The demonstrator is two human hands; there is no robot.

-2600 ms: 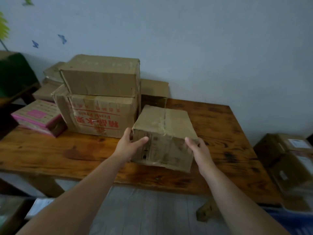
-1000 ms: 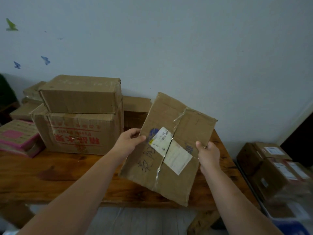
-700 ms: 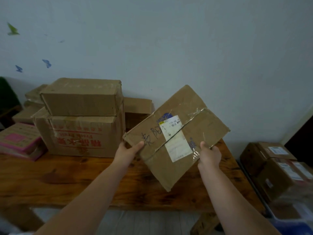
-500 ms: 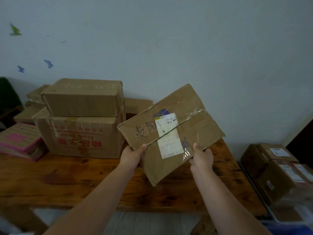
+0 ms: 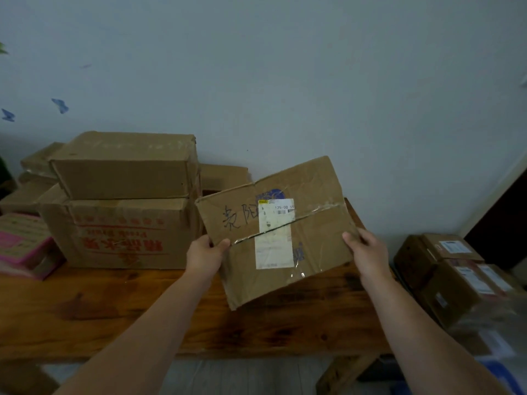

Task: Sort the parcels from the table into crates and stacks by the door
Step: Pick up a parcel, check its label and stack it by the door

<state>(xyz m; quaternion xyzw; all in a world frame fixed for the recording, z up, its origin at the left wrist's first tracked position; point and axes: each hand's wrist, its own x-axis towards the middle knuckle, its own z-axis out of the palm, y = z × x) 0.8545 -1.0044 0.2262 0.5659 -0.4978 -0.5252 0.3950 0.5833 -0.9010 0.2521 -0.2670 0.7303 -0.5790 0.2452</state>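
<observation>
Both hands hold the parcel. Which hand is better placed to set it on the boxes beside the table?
Probably the right: the right hand grips the parcel at the edge nearest those boxes; the left hand holds the far edge.

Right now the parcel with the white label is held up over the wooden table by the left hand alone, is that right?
Not quite: both hands hold it. The head view shows the left hand gripping the parcel at its left edge and the right hand its right edge. It does carry a white label and is up over the wooden table.
</observation>
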